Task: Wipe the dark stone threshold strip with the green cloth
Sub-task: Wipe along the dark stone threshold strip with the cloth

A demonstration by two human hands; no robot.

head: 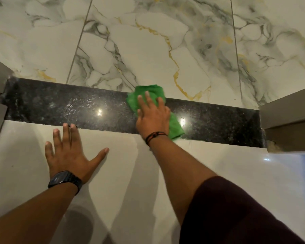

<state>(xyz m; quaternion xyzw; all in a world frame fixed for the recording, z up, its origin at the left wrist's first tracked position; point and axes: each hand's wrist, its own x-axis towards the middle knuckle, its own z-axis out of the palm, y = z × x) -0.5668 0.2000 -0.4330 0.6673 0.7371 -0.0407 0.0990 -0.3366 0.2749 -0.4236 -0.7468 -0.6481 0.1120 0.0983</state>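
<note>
Right hand [152, 117]: we press it flat, fingers spread, on the green cloth [174, 127] atop the threshold strip [60, 106] | left hand [70, 154]: splayed, empty, bracing on pale floor tile [130, 173]

Both hands flat, arms stretched forward
Left hand [70, 152] splayed, palm down, fingers toward 12 o'clock; right hand [152, 117] palm down, fingers toward 11 o'clock.

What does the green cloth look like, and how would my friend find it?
Find the long dark stone strip crossing the floor between the veined marble tiles and the plain pale tiles. Right of the strip's middle, the right hand presses flat on the green cloth. It is crumpled and the only bright green thing there.
</note>
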